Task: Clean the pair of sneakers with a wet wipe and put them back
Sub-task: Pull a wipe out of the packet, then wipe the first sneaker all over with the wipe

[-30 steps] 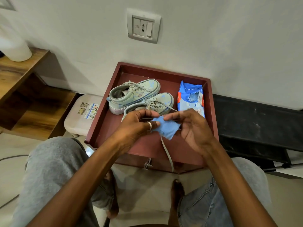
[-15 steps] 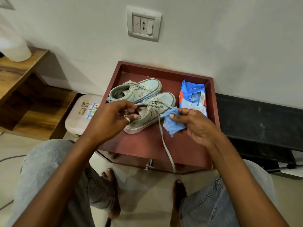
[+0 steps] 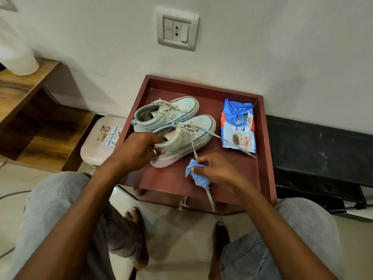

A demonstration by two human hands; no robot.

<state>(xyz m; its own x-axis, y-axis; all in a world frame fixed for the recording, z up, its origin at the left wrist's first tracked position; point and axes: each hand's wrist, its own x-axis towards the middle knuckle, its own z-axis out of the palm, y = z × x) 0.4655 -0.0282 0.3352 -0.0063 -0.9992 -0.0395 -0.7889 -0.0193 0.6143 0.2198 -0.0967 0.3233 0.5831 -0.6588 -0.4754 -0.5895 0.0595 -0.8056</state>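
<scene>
A dark red drawer (image 3: 266, 150) sits against a white wall, and both sneakers are inside it, side by side with toes pointing right and away. The far sneaker (image 3: 167, 114) stands on its sole toward the back left. The near sneaker (image 3: 187, 138) touches it and is slightly tilted, its heel end in the left hand (image 3: 139, 150). That hand's fingers (image 3: 159, 152) are curled round the heel collar and grip it, one of them wearing a ring (image 3: 154, 152). The right hand (image 3: 218, 168) is near the front of the drawer, just beside the near sneaker's sole, with its fingers bunched together and pinching a crumpled blue wipe (image 3: 196, 174). Whether the wipe touches the drawer floor cannot be told. One loose lace (image 3: 222, 139) runs from the near sneaker across to the near corner of the wipe pack (image 3: 239, 126), which lies flat at the right side of the drawer with its flap open. Another lace end (image 3: 210, 199) passes under the right hand and hangs over the front edge. A socket (image 3: 177, 29) is set in the wall above. A pale stool (image 3: 96, 142) with stickers stands left of the drawer, beside a wooden shelf (image 3: 24, 83). The person's knees in light jeans and bare feet show below.
</scene>
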